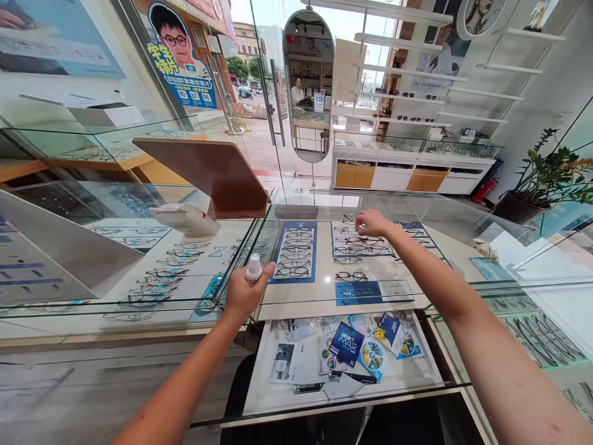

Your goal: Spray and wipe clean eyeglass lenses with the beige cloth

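My left hand [245, 289] is wrapped round a small white spray bottle [254, 269], whose cap sticks up above the fingers at the glass counter's front. Farther out over the counter, my right hand [372, 223] is closed at the fingertips on a pair of dark-framed eyeglasses [349, 219], partly hidden by the fingers. Below that hand, several eyeglasses lie on a blue-edged display sheet [337, 250]. To its left is a blue display card [274, 272] with a column of eyeglasses. Nearer me, one dark pair [351, 276] rests above a blue leaflet [356, 294].
An open white drawer [264, 395] below the counter holds leaflets, cards and a black pen [354, 377]. A brown board [204, 167] and a white device [185, 219] stand on the left counter. An oval mirror [309, 74] stands beyond; a potted plant [532, 185] is at right.
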The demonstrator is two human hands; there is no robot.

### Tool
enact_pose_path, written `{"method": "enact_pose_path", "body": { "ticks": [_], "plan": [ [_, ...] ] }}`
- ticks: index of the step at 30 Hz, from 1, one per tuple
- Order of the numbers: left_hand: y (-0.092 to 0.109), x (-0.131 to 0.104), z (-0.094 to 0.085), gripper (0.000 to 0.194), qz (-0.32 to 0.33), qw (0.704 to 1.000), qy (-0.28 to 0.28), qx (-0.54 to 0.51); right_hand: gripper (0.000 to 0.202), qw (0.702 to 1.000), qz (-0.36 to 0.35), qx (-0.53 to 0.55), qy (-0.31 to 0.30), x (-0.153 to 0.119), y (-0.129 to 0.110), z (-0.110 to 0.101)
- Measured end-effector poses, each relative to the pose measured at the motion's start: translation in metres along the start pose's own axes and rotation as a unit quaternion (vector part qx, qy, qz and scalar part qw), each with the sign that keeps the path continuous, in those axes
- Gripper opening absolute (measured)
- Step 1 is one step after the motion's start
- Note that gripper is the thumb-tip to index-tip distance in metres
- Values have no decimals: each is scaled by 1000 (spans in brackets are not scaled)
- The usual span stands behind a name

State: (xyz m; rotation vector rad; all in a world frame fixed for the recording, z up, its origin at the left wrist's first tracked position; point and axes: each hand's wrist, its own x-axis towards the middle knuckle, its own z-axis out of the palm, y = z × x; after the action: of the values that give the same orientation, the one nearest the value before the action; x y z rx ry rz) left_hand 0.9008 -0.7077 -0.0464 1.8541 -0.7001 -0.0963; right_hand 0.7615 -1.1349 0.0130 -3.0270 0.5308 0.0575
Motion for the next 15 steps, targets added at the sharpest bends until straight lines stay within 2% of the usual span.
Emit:
{"method": "enact_pose_path", "body": {
  "ticks": [11, 15],
  "plan": [
    [1, 1, -1, 56, 1, 1000, -9, 3, 20, 995, 60, 77, 28, 15, 7, -5],
    [2, 2, -1, 56, -2, 1000, -15, -2, 30, 995, 77, 60, 34, 26, 10, -2]
  ]
}}
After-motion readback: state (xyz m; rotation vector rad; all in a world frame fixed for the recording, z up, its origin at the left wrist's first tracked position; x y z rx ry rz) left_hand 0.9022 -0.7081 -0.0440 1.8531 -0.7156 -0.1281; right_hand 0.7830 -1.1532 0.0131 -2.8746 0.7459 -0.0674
